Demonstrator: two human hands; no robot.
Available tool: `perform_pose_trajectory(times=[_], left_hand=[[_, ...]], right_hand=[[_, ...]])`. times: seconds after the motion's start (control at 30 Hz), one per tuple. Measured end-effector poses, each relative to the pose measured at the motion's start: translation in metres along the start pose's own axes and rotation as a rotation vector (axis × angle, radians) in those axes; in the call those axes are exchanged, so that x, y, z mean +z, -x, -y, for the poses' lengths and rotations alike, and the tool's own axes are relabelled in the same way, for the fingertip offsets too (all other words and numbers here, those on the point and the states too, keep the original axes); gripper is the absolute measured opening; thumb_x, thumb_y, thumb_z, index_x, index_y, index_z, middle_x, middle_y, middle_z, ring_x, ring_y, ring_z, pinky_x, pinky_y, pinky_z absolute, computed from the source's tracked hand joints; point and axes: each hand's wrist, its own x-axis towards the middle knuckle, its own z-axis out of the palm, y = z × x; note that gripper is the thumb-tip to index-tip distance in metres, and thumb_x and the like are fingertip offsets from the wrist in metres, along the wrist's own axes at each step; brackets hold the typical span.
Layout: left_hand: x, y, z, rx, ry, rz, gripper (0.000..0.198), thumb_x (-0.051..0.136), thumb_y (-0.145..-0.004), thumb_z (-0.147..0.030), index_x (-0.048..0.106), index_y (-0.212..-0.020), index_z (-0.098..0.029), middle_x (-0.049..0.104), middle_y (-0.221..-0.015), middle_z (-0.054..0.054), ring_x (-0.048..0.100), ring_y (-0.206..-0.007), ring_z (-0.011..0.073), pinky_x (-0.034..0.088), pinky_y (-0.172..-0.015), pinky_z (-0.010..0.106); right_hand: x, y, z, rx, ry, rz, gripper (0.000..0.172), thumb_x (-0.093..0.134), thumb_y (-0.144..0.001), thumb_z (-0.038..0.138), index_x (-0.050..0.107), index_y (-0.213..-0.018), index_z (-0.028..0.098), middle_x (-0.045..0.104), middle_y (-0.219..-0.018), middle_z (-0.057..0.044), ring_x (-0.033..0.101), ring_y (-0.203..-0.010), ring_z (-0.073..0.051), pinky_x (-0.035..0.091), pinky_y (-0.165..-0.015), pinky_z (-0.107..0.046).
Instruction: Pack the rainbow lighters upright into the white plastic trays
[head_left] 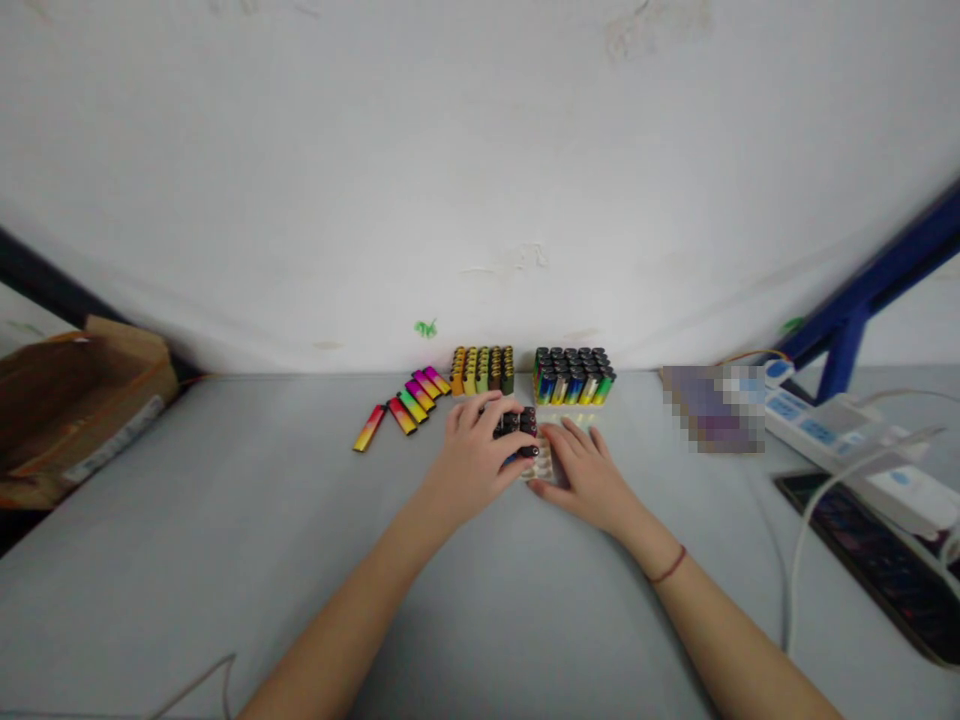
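Observation:
My left hand (pixel 476 450) reaches over a pale tray (pixel 541 462), its fingers closed on a dark-topped cylinder (pixel 528 452) at the tray's front. More dark-topped cylinders (pixel 525 420) stand in the tray, partly hidden by that hand. At the tray's right edge lies my right hand (pixel 585 475), fingers spread and holding nothing. Behind are a block of yellow and green cylinders (pixel 482 370) and a block of black-topped, multicoloured cylinders (pixel 574 375) in a tray. Several flat, bright-coloured pieces (pixel 412 402) lie to the left, with a red and yellow one (pixel 369 428) apart.
An open cardboard box (pixel 120 400) sits at the far left of the grey table (pixel 225 520). On the right are a white power strip (pixel 825 435) with cables, a dark phone (pixel 870 560) and a pixelated object (pixel 709 408). A white wall (pixel 480 180) rises behind.

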Motion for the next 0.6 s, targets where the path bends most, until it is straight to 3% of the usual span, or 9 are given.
perform_pose_trajectory(times=[0.33, 0.6], left_hand=[[0.0051, -0.0019, -0.0056, -0.102, 0.002, 0.037, 0.015, 0.071, -0.082, -0.035, 0.075, -0.095, -0.03, 0.059, -0.129, 0.006, 0.04, -0.129, 0.0337, 0.032, -0.105, 0.057], [-0.0008, -0.0018, -0.0053, -0.022, -0.052, -0.029, 0.016, 0.066, -0.085, -0.028, 0.072, -0.1, -0.025, 0.063, -0.124, 0.008, 0.047, -0.123, 0.0304, 0.037, -0.103, 0.051]], right_hand=[[-0.0024, -0.0007, 0.0018, 0.006, -0.007, 0.012, 0.068, 0.058, -0.085, 0.048, 0.041, -0.144, 0.017, 0.047, -0.15, -0.014, 0.031, -0.143, -0.037, 0.02, -0.114, -0.065], [-0.0014, -0.0003, 0.0017, 0.012, 0.006, 0.008, 0.069, 0.059, -0.085, 0.047, 0.041, -0.144, 0.016, 0.047, -0.15, -0.014, 0.031, -0.143, -0.037, 0.021, -0.114, -0.065]])
